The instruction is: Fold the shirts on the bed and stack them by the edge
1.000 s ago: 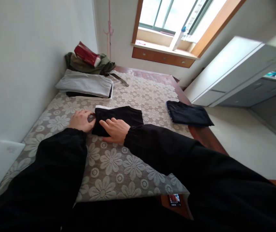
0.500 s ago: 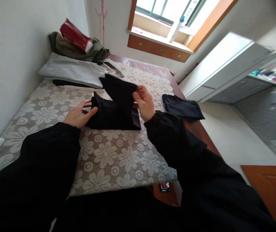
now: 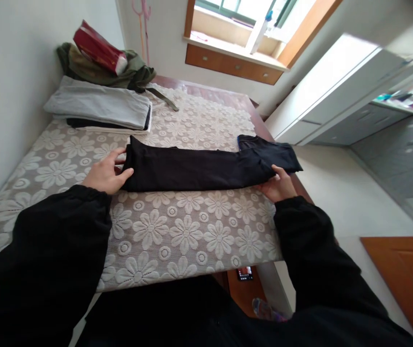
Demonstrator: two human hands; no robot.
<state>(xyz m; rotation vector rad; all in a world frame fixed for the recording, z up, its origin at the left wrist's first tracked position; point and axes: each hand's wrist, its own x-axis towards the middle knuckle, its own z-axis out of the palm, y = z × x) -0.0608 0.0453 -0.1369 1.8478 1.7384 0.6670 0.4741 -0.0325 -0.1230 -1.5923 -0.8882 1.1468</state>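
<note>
Black trousers (image 3: pixel 192 168), folded lengthwise into a long strip, lie across the flowered tablecloth (image 3: pixel 188 231). My left hand (image 3: pixel 107 172) is closed on their left end, thumb on the near side and fingers tucked behind or inside the layers. At the right end my right hand (image 3: pixel 279 185) pinches the fabric, with the thumb on top and the other fingers partly hidden underneath. That right end is slightly raised and overlaps the view of a folded dark garment (image 3: pixel 282 155), which looks like jeans.
Folded clothes, a grey pair (image 3: pixel 101 103) on top, lie at the back left. Behind them are an olive-green bag (image 3: pixel 136 72) and a red packet (image 3: pixel 98 46). A phone (image 3: pixel 244 273) sits below the table's front edge. A white cabinet (image 3: pixel 322 86) stands at right.
My right hand has moved right and slightly down, unfolding the raised flap so the black trousers now stretch out long. My left hand keeps its hold at the left end.
</note>
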